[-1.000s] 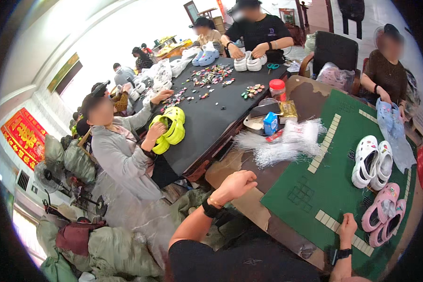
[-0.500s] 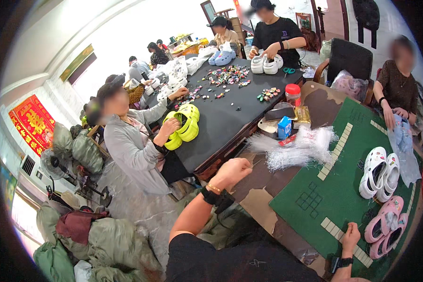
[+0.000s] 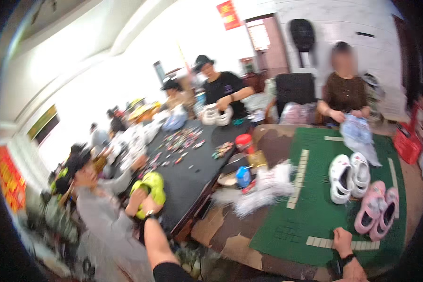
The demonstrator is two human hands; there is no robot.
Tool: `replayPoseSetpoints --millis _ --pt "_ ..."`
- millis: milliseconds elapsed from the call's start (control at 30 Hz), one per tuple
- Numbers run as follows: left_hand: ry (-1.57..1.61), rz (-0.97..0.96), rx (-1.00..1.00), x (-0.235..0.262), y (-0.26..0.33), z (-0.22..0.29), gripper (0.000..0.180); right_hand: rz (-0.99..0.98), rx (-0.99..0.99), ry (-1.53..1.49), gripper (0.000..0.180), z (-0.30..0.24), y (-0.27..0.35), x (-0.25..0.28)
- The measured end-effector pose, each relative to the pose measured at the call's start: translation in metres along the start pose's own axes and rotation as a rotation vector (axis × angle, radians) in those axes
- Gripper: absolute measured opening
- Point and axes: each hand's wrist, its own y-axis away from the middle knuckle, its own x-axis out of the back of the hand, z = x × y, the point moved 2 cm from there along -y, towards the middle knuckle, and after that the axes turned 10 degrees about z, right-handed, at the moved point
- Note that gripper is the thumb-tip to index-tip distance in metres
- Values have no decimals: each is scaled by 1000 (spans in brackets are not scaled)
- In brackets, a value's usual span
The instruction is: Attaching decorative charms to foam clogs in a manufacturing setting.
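My left arm stretches forward to the left, and my left hand (image 3: 150, 204) is at the near side of a pair of lime-green clogs (image 3: 153, 184). A co-worker's hand is right beside it on the same clogs. Motion blur hides my left fingers, so touch or grip is unclear. My right hand (image 3: 342, 240) rests loosely curled on the green mat (image 3: 272, 244), over a row of pale tiles (image 3: 317, 241), with nothing visible in it. Beyond it on the mat lie pink clogs (image 3: 365, 219) and white clogs (image 3: 339, 180).
White plastic ties (image 3: 263, 195) lie in a bundle beside a blue packet (image 3: 243, 177) and a red-lidded jar (image 3: 244, 143). Small colourful charms (image 3: 183, 141) are spread over the dark table (image 3: 185, 181). Several people sit or stand around; one holds a bag of blue clogs (image 3: 357, 131).
My view has swung to the right. My left hand has reached forward and left, from the table's near corner to the lime-green clogs. My right hand stays on the mat by the tiles.
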Motion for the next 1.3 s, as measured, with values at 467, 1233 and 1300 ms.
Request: replayPoseSetpoints --millis 467,1233,1300 --pt "240 293 -386 55 115 49 11 -8 2 -54 11 -7 -11 -11" --pt "1532 -132 -764 152 277 353 25 65 -367 -665 17 -28 1 12" --pt "1525 -81 -722 154 262 386 24 139 -564 -879 17 -23 10 18"
